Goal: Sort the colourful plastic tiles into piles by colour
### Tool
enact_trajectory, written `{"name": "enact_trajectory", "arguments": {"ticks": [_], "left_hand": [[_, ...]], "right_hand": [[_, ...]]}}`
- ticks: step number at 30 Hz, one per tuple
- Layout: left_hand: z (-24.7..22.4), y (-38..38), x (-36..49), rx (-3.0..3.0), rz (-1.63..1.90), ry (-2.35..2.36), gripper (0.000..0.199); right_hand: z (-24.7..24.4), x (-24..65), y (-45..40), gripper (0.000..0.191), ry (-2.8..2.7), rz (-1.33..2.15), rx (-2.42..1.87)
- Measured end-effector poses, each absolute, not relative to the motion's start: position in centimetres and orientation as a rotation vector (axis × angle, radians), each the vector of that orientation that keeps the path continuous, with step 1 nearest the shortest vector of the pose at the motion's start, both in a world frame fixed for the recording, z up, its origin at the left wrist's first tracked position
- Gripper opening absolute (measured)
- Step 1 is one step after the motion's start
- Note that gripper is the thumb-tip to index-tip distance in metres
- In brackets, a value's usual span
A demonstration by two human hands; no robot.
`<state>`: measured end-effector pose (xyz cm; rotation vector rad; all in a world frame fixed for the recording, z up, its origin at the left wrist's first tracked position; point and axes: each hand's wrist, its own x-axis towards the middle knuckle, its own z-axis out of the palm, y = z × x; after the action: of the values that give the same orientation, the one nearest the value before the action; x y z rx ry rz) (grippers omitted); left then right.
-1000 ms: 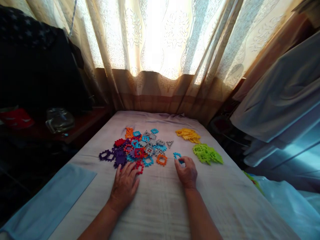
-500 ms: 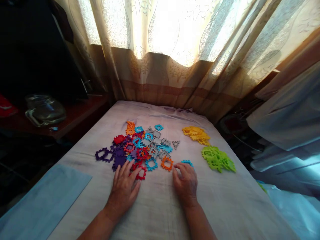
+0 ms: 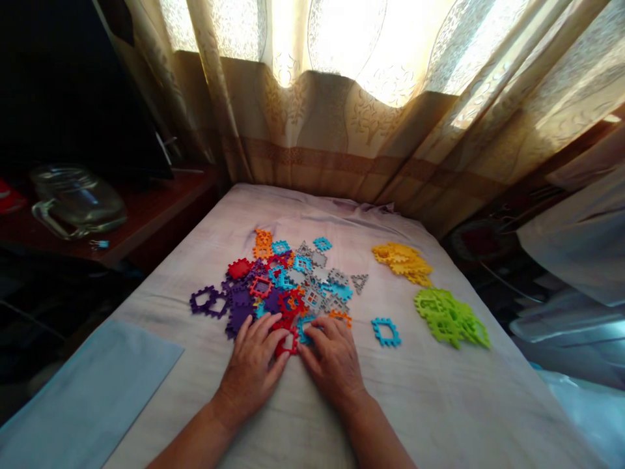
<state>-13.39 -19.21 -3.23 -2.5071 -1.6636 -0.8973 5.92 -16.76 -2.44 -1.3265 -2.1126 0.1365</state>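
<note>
A mixed pile of toothed plastic building pieces lies on the sheet in front of me, with purple pieces (image 3: 241, 312), red pieces (image 3: 291, 302) and grey pieces (image 3: 312, 296) among them. My left hand (image 3: 254, 361) rests open at the pile's near edge, fingers spread, fingertips by a red square frame piece (image 3: 291, 341). Beside it, my right hand (image 3: 334, 358) bends its fingers and thumb around a blue square frame piece (image 3: 301, 329), partly covering it. An orange piece (image 3: 342, 317) shows behind the right fingers. Another blue square frame (image 3: 386, 332) lies alone to the right.
Yellow pieces (image 3: 403, 262) and green pieces (image 3: 450, 316) form separate heaps on the right. A light-blue sheet (image 3: 97, 391) lies at the near left. On a side table (image 3: 146, 225) at left stands a glass jug (image 3: 78, 202). Curtains (image 3: 332, 124) hang behind the far edge.
My right hand has moved left, from beside the orange frame to the blue frame near my left hand. The lone blue frame it partly covered is now fully visible. The view has shifted slightly.
</note>
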Motion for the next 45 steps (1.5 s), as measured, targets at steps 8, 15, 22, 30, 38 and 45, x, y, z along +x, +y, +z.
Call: {"name": "enact_trajectory", "arguments": {"ticks": [8,15,22,30,38,45], "left_hand": [[-3.6,-19.1,-13.6,-2.496,-0.873,-1.637,0.040],[-3.7,-18.9,-13.8,-2.497,-0.894,-1.587,0.042],[-3.3,-18.1,-13.8,-2.406,-0.924,-1.609,0.050],[-3.9,-16.0,-13.8,-2.402,-0.796,-1.547,0.060],[-2.3,-16.8,-13.6,-2.623,-0.735,-1.369,0.039],[-2.0,-16.9,-13.8,-2.613,-0.866,-1.431,0.030]], "right_hand": [[-2.1,6.3,-17.3,0.009,-2.089,0.109,-1.171],[-1.6,9.4,-15.7,0.021,-1.774,0.017,-1.286],[-3.2,18.4,-13.3,0.035,-1.457,-0.095,-1.687],[-4.6,20.2,-13.3,0.042,-1.434,-0.293,-1.793],[-2.7,10.9,-12.5,0.033,-1.848,-0.075,-1.465],[-2.4,6.2,-12.3,0.040,-2.108,0.178,-1.488]]}}
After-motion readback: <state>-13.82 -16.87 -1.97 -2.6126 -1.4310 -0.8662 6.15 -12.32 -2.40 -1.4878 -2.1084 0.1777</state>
